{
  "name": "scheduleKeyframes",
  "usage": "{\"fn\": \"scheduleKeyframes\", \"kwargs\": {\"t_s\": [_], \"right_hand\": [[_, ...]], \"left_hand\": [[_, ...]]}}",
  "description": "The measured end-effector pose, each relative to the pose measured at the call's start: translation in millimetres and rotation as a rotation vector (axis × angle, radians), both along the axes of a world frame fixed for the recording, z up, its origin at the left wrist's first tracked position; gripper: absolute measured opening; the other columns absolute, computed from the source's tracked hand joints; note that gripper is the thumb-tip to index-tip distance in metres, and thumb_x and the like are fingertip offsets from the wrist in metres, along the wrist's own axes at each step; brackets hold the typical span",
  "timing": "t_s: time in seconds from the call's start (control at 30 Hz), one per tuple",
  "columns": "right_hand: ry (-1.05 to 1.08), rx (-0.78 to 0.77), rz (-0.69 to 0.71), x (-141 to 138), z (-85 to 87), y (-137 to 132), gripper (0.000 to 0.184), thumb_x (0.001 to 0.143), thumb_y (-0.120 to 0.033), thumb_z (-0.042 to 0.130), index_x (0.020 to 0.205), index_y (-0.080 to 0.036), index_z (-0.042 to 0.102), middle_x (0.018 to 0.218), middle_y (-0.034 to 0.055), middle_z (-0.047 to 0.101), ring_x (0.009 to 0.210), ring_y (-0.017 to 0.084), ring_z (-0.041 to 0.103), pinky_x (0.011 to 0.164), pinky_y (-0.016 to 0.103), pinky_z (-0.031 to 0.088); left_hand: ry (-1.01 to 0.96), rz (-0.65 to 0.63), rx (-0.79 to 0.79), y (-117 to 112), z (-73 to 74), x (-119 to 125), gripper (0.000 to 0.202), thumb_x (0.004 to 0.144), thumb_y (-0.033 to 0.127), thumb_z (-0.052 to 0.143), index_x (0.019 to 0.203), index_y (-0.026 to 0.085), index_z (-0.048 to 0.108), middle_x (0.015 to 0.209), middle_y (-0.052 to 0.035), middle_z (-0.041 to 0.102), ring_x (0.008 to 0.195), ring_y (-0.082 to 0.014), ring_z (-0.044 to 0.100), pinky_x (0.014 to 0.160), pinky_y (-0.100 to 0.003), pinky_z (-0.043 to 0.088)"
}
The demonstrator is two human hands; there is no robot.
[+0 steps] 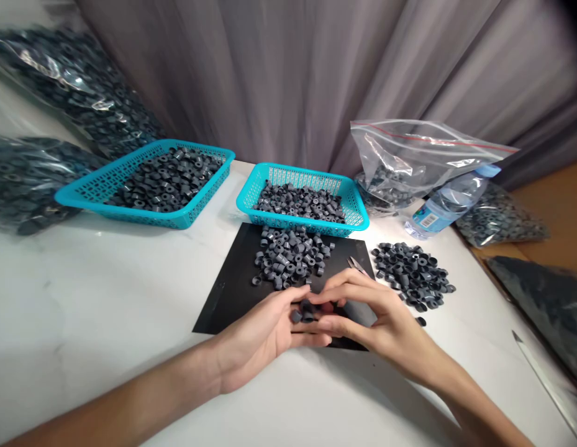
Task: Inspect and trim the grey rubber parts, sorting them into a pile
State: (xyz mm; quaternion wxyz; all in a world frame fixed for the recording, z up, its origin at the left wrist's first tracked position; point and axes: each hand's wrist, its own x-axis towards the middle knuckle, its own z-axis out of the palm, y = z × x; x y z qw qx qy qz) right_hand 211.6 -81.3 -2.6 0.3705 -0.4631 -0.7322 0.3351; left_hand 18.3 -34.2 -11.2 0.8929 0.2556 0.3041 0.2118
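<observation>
My left hand (264,332) lies palm up at the near edge of a black mat (232,285), cupping a few small dark grey rubber rings (303,312) in its fingers. My right hand (372,310) meets it from the right, fingertips pinched on those rings, and holds metal tweezers (357,266) whose tips stick out above the knuckles. A heap of the same rings (290,256) sits on the mat just beyond both hands.
Two turquoise baskets (106,186) (353,205) of rings stand behind the mat. A loose ring pile (413,273) lies to the right, near a water bottle (444,208) and an open zip bag (409,161). Full bags line the left (31,180) and right edges. A blade (544,379) lies at the near right.
</observation>
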Motion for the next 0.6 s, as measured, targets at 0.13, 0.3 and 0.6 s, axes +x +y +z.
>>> {"fn": "scheduleKeyframes", "kwargs": {"t_s": [0.13,0.3,0.6], "right_hand": [[0.021,0.032,-0.112,6.6,-7.4,5.4,0.017,0.097,-0.029,0.061,0.111,-0.030,0.071,0.103,0.0023,0.067,0.095,0.017,0.062,0.084,0.031,0.050],[-0.138,0.097,-0.196,-1.5,-32.5,13.7,0.015,0.096,-0.024,0.061,0.110,-0.023,0.066,0.102,0.0051,0.064,0.085,0.018,0.060,0.076,0.031,0.051],[-0.224,0.164,-0.214,-20.5,-46.0,17.5,0.010,0.097,-0.019,0.058,0.105,-0.023,0.062,0.102,0.0041,0.063,0.092,0.019,0.059,0.082,0.033,0.049]], "left_hand": [[0.123,-0.030,0.090,2.4,0.2,-4.7,0.030,0.100,0.034,0.047,0.101,0.011,0.065,0.105,-0.0120,0.069,0.093,-0.0196,0.068,0.081,-0.030,0.051],[0.288,-0.012,0.344,15.5,8.9,-12.4,0.030,0.097,0.037,0.051,0.093,0.012,0.066,0.091,-0.0073,0.065,0.076,-0.0127,0.060,0.058,-0.020,0.041],[0.391,0.046,0.440,29.4,14.4,-16.7,0.031,0.091,0.041,0.062,0.077,0.016,0.050,0.071,0.0059,0.032,0.056,-0.0062,0.018,0.044,-0.017,0.013]]}}
